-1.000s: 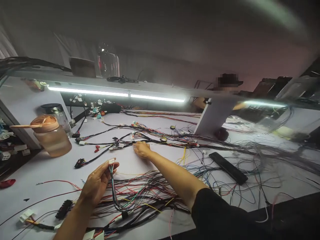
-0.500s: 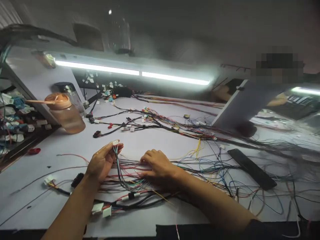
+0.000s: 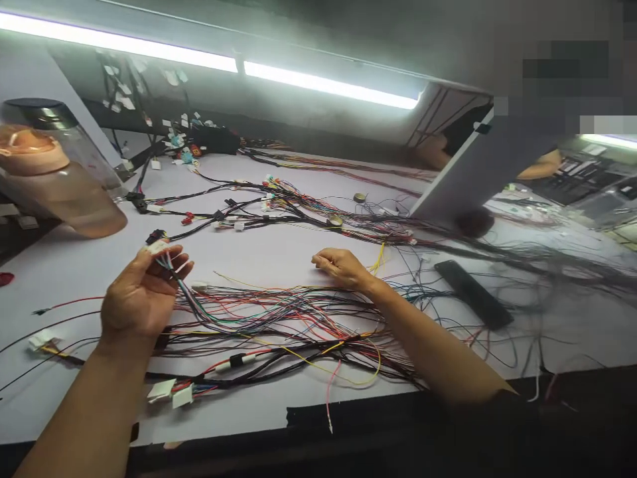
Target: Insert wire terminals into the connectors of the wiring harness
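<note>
My left hand [image 3: 139,299], palm up, grips a white connector [image 3: 158,248] between thumb and fingers. Several thin coloured wires [image 3: 192,302] run from that connector down into the loose wire bundle [image 3: 283,312] on the table. My right hand [image 3: 341,267] hovers at the far edge of this bundle, its fingers curled together; whether a wire is pinched in them is hidden. Below my left hand lie two white connectors [image 3: 183,396] on a black-sleeved cable [image 3: 249,380]. Another white connector [image 3: 46,340] rests at the left.
A peach-lidded bottle [image 3: 74,189] and a clear bottle [image 3: 94,149] stand at the left. Across the back stretch taped harnesses [image 3: 298,219] with a tape roll [image 3: 334,222]. A black phone-like slab [image 3: 472,294] lies right, near a partition [image 3: 458,159]. A co-worker's arm [image 3: 540,164] shows beyond.
My right hand has lifted off the wires and moved up and right, fingers now curled. My left hand has shifted left with the connector. The view has tilted down and moved closer.
</note>
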The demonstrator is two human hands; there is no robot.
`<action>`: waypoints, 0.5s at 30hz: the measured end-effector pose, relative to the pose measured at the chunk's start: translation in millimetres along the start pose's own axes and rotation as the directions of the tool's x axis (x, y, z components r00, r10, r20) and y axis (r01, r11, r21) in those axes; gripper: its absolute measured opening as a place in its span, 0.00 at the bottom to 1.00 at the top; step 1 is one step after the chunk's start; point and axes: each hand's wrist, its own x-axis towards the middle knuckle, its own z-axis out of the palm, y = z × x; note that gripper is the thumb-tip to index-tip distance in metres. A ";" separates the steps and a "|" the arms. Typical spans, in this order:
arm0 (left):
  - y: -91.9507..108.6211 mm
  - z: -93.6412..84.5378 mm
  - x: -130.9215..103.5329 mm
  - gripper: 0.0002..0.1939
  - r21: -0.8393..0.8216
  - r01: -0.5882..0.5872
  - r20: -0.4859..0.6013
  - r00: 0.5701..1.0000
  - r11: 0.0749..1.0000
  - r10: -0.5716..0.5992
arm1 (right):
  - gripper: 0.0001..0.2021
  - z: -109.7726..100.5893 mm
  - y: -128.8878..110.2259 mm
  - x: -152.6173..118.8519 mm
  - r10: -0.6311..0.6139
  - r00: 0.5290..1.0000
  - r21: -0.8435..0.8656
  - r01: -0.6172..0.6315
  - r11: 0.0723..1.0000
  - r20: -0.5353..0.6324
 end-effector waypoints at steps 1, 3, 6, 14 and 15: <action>-0.7 -0.2 2.4 0.09 0.010 -0.017 -0.033 0.999 1.000 0.018 | 0.15 -2.0 6.7 -4.5 0.009 1.000 -0.001 -0.009 1.000 -0.014; -2.7 -1.0 7.4 0.08 0.019 -0.043 -0.084 0.995 0.999 0.045 | 0.13 -2.7 14.6 -11.8 -0.028 1.000 0.005 0.028 1.000 0.001; -4.9 -3.0 13.9 0.07 0.008 -0.061 -0.147 0.987 0.998 0.061 | 0.10 -1.0 15.5 -16.4 -0.174 0.981 0.005 0.174 0.985 0.087; -3.5 -11.7 30.9 0.08 -0.032 -0.186 -0.336 0.927 0.982 0.164 | 0.12 -3.3 14.1 -12.1 -0.266 0.936 -0.051 0.285 0.957 0.232; -4.4 -13.8 33.7 0.08 -0.029 -0.190 -0.331 0.928 0.981 0.170 | 0.10 -4.4 14.6 -10.9 -0.271 0.935 -0.030 0.285 0.958 0.230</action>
